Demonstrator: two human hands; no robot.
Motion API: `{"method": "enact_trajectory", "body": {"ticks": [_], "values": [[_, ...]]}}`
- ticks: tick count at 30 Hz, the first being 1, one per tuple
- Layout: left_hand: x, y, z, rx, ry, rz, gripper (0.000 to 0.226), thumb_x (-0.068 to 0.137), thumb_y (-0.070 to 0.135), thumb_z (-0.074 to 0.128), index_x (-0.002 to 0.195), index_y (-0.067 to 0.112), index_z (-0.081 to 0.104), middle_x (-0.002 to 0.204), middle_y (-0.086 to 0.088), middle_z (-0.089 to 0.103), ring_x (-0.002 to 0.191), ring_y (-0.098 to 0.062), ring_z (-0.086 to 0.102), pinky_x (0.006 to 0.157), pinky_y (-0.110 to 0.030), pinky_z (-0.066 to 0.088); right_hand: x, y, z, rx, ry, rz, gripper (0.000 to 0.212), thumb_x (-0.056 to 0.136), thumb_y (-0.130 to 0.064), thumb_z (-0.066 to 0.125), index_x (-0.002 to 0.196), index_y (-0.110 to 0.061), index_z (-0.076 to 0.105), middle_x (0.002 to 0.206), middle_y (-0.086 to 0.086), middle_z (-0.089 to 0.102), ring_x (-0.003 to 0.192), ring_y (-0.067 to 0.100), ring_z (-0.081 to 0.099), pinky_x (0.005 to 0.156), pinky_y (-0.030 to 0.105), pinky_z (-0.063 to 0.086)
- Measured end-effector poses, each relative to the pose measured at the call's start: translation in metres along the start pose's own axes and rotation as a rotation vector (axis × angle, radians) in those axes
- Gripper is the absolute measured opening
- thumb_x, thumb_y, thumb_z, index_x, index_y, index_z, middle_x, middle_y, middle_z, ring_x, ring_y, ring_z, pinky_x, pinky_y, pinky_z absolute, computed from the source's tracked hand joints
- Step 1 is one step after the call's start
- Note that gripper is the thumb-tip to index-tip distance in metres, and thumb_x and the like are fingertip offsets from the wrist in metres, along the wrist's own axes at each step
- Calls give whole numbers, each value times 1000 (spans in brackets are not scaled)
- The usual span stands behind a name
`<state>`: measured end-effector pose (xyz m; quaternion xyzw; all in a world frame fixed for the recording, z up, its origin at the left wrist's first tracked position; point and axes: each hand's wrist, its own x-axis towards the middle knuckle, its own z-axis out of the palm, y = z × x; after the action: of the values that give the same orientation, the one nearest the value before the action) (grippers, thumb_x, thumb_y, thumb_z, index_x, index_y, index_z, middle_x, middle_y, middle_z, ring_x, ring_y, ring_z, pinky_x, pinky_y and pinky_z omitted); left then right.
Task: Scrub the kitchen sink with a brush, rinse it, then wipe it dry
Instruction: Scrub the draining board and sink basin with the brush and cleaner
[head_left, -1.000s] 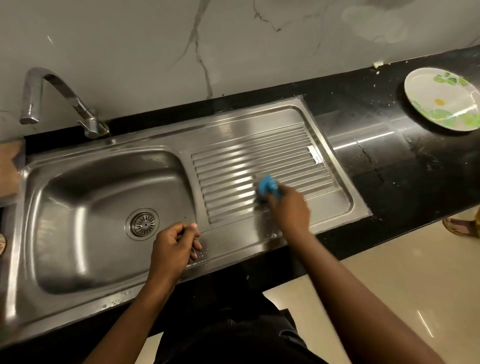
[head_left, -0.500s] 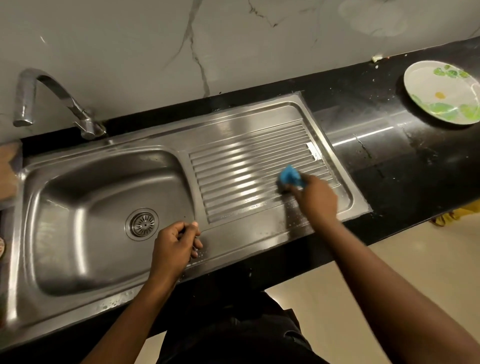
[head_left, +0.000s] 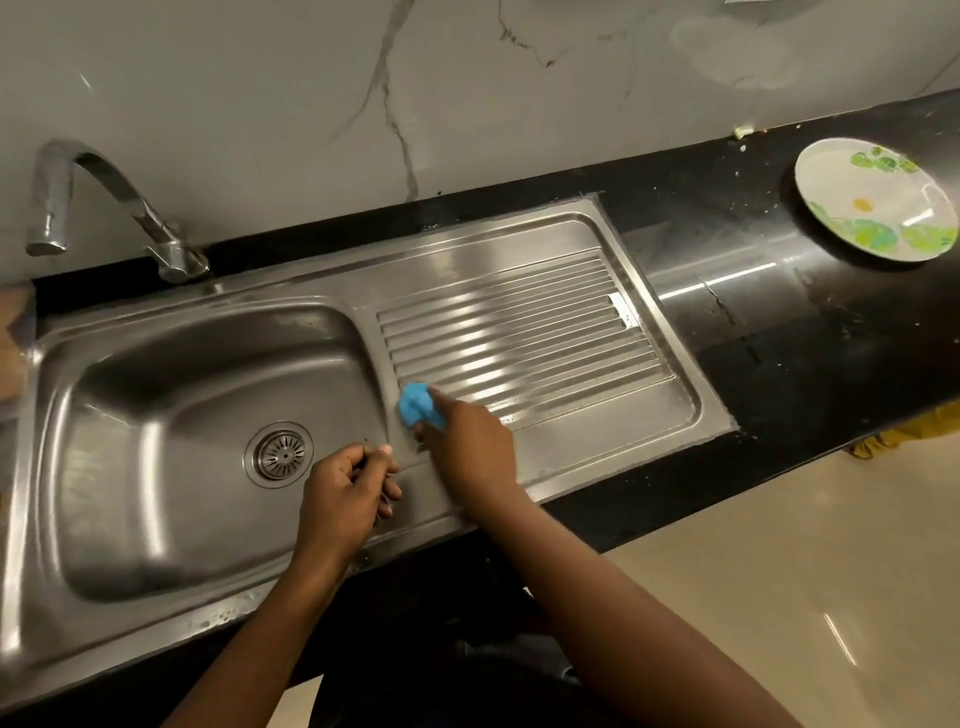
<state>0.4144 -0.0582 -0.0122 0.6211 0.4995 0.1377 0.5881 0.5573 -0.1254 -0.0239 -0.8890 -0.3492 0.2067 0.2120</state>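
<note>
The right hand (head_left: 467, 457) grips a blue brush (head_left: 415, 404), fingers curled round it, and presses it on the near left corner of the ribbed drainboard (head_left: 519, 338), just beside the basin (head_left: 156, 441) of the steel sink (head_left: 156, 639). The left hand (head_left: 340, 499) rests on the sink's front rim close to the right hand, its fingers curled in with nothing seen in them. A tap (head_left: 104, 176) stands behind the basin, and a plate (head_left: 878, 202) lies on the black bench (head_left: 779, 332), well apart at the far right.
</note>
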Motion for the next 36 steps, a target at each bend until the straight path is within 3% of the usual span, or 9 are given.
{"method": "enact_trajectory", "body": {"ticks": [4, 8, 11, 16, 19, 22, 29, 31, 36], "values": [[1, 1, -10, -18, -11, 2, 29, 105, 20, 59, 84, 3, 69, 66, -18, 69, 49, -18, 57, 48, -25, 45, 13, -12, 4, -151, -41, -89, 53, 105, -42, 57, 155, -35, 46, 120, 9, 72, 106, 29, 68, 77, 35, 45], [2, -2, -17, -23, -43, 9, 29, 105, 21, 60, 83, 3, 70, 67, -19, 70, 50, -19, 58, 48, -24, 46, 20, 58, -32, -59, 91, 106, 47, 98, -50, 63, 144, -39, 59, 109, 9, 76, 99, 32, 70, 76, 36, 47], [4, -3, -20, -4, -78, 7, 29, 105, 21, 60, 83, 4, 70, 67, -16, 70, 51, -20, 58, 49, -25, 46, 29, 118, -75, -57, 255, 245, 38, 102, -43, 61, 139, -33, 63, 107, 6, 76, 85, 20, 65, 68, 32, 47], [5, -1, -20, 13, -70, 14, 30, 105, 21, 60, 83, 3, 69, 67, -16, 71, 51, -19, 58, 49, -23, 47, 56, 154, -119, -22, 336, 399, 38, 101, -28, 66, 138, -19, 64, 121, 12, 72, 102, 29, 68, 78, 36, 49], [7, 1, -15, 2, -37, 5, 29, 104, 22, 60, 84, 4, 70, 69, -15, 71, 52, -20, 60, 51, -25, 49, 51, 128, -95, 36, 320, 356, 31, 102, -24, 62, 133, -22, 67, 110, 7, 75, 86, 19, 63, 68, 31, 46], [9, 3, -3, -12, -13, -20, 30, 104, 21, 59, 83, 4, 71, 68, -16, 70, 53, -22, 59, 52, -30, 48, 28, 77, -50, 97, 194, 245, 32, 102, -39, 60, 132, -31, 68, 95, 1, 74, 85, 24, 68, 60, 26, 38], [15, 17, 25, -32, 59, -10, 30, 105, 19, 59, 83, 1, 70, 67, -22, 67, 51, -21, 55, 51, -28, 45, 38, 4, 6, -60, -117, -161, 54, 101, -43, 60, 153, -37, 48, 128, 6, 71, 113, 30, 67, 89, 39, 52], [17, 20, 30, -49, 58, -3, 30, 104, 19, 60, 83, 0, 70, 68, -23, 67, 52, -21, 55, 49, -27, 45, 48, 28, -11, -47, -90, -115, 54, 99, -47, 62, 151, -40, 51, 127, 4, 72, 114, 28, 67, 89, 38, 52], [17, 20, 38, -39, 20, -5, 30, 104, 22, 61, 84, 2, 71, 69, -19, 69, 53, -20, 58, 50, -23, 48, 63, 138, -89, -3, 170, 134, 40, 100, -48, 63, 137, -32, 65, 98, -2, 76, 88, 20, 72, 64, 28, 47]]}}
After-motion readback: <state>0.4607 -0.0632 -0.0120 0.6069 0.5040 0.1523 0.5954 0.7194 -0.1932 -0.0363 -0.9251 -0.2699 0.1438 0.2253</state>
